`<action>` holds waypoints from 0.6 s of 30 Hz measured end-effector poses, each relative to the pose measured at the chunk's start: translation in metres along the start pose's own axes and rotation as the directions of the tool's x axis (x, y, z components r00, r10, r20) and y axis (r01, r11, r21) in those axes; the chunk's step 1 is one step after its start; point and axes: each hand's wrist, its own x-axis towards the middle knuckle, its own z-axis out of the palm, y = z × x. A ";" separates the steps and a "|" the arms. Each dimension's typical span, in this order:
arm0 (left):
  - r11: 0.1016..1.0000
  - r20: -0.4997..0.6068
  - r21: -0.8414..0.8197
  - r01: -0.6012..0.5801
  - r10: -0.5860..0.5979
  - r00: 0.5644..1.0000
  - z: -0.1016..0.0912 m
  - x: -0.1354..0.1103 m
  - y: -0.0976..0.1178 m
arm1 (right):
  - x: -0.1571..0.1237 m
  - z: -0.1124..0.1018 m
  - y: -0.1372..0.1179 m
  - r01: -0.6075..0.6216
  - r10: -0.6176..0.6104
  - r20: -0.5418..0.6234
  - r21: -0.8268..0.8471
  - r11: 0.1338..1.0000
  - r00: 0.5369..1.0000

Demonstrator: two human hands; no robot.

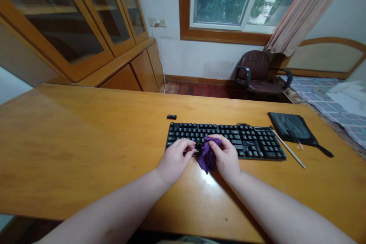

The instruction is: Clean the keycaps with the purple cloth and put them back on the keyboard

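Note:
A black keyboard [259, 143] lies on the wooden desk, partly covered by my hands. My right hand [228, 157] is closed around a crumpled purple cloth [207, 159] over the keyboard's front edge. Beside it, my left hand [176, 157] has thumb and fingers pinched together. At its fingertips, against the cloth, is a small black piece that looks like a keycap [198, 146]; the fingers partly hide it. Two loose black keycaps [172, 116] sit on the desk behind the keyboard's left end.
Right of the keyboard lie a thin pale stick [291, 152] and a black pouch [291, 126] with a strap and a thin wire tool [297, 143] on it. The desk [85, 141] extends left. Beyond are a glass-door cabinet [94, 15], an armchair [256, 68] and a bed [331, 99].

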 end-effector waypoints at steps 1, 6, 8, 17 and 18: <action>0.999 0.000 0.042 -0.032 0.032 0.999 -0.002 0.001 0.000 | 0.001 -0.001 -0.001 -0.005 0.006 -0.033 0.006 1.000 0.999; 0.954 0.052 0.256 -0.154 0.145 0.988 -0.008 0.005 -0.001 | 0.003 -0.003 -0.001 -0.016 0.021 -0.116 0.046 0.999 0.993; 0.933 0.083 0.310 -0.182 0.164 0.983 -0.004 0.007 -0.001 | 0.002 -0.003 0.003 -0.001 0.005 -0.109 0.036 0.999 0.994; 0.943 0.062 0.291 -0.162 0.151 0.987 0.009 0.017 -0.007 | -0.001 -0.001 0.006 -0.048 0.056 -0.051 0.153 0.987 0.997; 0.956 0.061 0.242 -0.166 0.156 0.986 0.008 0.017 -0.007 | 0.000 -0.001 0.005 -0.032 0.041 -0.072 0.128 0.991 0.997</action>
